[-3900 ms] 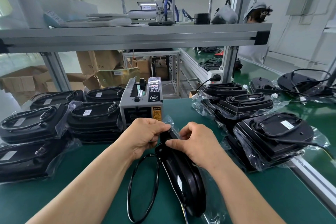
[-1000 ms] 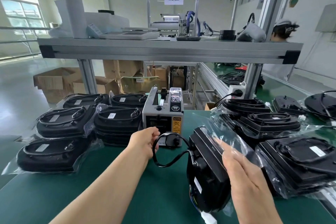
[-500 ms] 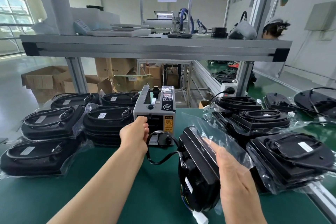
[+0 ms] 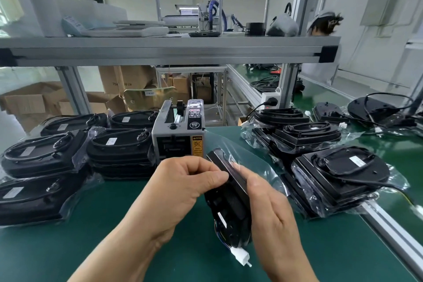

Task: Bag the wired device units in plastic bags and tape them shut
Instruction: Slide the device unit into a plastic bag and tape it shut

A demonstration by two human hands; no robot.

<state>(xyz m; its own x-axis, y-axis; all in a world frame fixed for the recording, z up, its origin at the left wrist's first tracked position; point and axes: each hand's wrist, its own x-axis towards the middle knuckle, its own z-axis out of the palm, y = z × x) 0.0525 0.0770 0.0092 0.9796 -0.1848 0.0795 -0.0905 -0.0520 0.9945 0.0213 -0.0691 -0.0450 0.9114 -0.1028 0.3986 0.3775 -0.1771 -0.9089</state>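
- Now, your left hand (image 4: 187, 188) is pinching the bag (image 4: 247, 155) against the device unit (image 4: 229, 204), at 6 o'clock from the tape dispenser (image 4: 178, 137).
- Your right hand (image 4: 272, 213), fingers straight, is bracing it; keep the fold taut.

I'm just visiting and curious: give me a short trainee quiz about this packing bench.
1. True or false: the black wired device unit in the clear plastic bag lies flat, untouched.
2. What stands right behind the left hand? A grey tape dispenser machine; B red toolbox; C blue kettle.
3. Fill in: the small plastic connector plug at the unit's lower end is ____.
Key: 1 false; 2 A; 3 white.
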